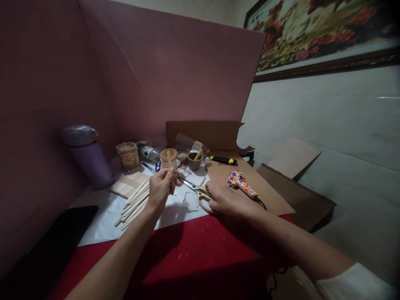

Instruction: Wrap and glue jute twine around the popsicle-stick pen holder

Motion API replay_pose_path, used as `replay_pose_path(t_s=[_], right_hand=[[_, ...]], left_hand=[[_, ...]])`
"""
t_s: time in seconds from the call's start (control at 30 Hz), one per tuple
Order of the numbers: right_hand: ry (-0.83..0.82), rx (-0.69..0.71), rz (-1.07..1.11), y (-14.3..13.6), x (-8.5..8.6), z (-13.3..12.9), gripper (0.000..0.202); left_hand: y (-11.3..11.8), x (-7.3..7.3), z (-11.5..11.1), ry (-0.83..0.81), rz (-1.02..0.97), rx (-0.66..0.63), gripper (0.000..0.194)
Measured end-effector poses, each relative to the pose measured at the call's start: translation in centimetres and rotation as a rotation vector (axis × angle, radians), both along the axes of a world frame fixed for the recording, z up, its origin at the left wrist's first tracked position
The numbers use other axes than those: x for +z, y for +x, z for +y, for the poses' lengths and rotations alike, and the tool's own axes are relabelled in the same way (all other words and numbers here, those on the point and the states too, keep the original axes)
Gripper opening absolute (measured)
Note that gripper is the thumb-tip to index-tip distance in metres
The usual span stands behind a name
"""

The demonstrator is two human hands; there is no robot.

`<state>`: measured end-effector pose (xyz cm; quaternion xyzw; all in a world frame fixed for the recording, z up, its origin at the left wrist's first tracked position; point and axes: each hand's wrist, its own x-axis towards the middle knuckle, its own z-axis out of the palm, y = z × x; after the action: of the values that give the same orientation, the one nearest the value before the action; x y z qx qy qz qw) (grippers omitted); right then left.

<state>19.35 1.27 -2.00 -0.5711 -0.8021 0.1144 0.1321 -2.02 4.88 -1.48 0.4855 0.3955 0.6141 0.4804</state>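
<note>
From where I stand, the right hand (223, 200) is wrapped around the handle end of a pair of metal scissors with gold-coloured handles (196, 188), fingers closed at the loops. They lie low over the white sheet (100, 221) on the red-covered surface (200, 246), with the blades reaching across to the other hand. The left hand (161, 187) is pinched narrow, its thumb and fingertips apparently on a flat, pale wooden craft stick (169, 158), which stands upright in front of a round tan wooden cup (163, 159). The scissor tips are right by those fingers; whether they touch, I can't tell.

The stick should be very light, stiff along its length and dry to the grip, but thin enough to split or snap under a hard squeeze. I'd hold it by the flat faces, low down, with fingertips away from the blades. The scissors look heavier and rigid, with smooth metal; the loops are the safe place to hold, never the blades.
</note>
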Motion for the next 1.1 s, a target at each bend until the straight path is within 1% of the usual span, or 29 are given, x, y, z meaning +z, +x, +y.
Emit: replay_pose_path(t_s=[0.1, 0.17, 0.23, 0.27, 0.33, 0.37, 0.43, 0.6, 0.7, 0.8, 0.9, 1.03, 1.1], right_hand=[[-0.064, -0.029, 0.179, 0.2, 0.4, 0.6, 0.026], [-0.108, -0.059, 0.313, 0.4, 0.8, 0.4, 0.03], [-0.155, -0.099, 0.423, 0.5, 1.0, -0.3, 0.037], [-0.213, -0.118, 0.533, 0.5, 1.1, -0.7, 0.042], [-0.398, -0.131, 0.844, 0.3, 1.1, -1.4, 0.048], [-0.501, -0.124, 1.01, 0.1, 1.0, -1.7, 0.046], [-0.63, -0.093, 1.229, -0.5, 1.0, -2.1, 0.04], [-0.625, -0.059, 1.387, -1.7, 1.1, -1.4, 0.045], [-0.666, -0.016, 1.483, -1.8, 1.4, -0.7, 0.05], [-0.759, 0.021, 1.507, -1.5, 1.9, -0.6, 0.053], [-0.875, 0.007, 1.477, -1.1, 2.1, -0.8, 0.054], [-0.97, -0.073, 1.478, -0.7, 1.8, -1.2, 0.053], [-1.018, -0.05, 1.49, -0.6, 1.6, -1.3, 0.055]], left_hand=[[-0.3, 0.3, 0.1, 0.01, -0.01, 0.038, 0.03], [-0.4, 0.3, 0.1, 0.009, -0.02, 0.049, 0.029], [-0.4, 0.3, 0.1, -0.002, -0.028, 0.043, 0.029], [-0.4, 0.2, 0.1, -0.01, -0.03, 0.034, 0.03], [-0.3, 0.2, 0.0, -0.03, -0.025, 0.008, 0.03], [-0.2, 0.2, 0.0, -0.039, -0.018, -0.007, 0.029], [-0.1, 0.1, -0.1, -0.053, 0.0, -0.034, 0.027], [0.0, -0.1, -0.2, -0.059, 0.051, -0.062, 0.025], [0.0, -0.4, -0.1, -0.057, 0.07, -0.052, 0.025], [-0.1, -0.8, 0.1, -0.05, 0.065, -0.02, 0.022], [-0.1, -1.1, 0.3, -0.057, 0.047, -0.013, 0.017], [0.4, -0.9, -0.2, -0.082, 0.008, -0.104, 0.017], [0.7, -0.6, -0.7, -0.099, -0.043, -0.184, 0.02]])
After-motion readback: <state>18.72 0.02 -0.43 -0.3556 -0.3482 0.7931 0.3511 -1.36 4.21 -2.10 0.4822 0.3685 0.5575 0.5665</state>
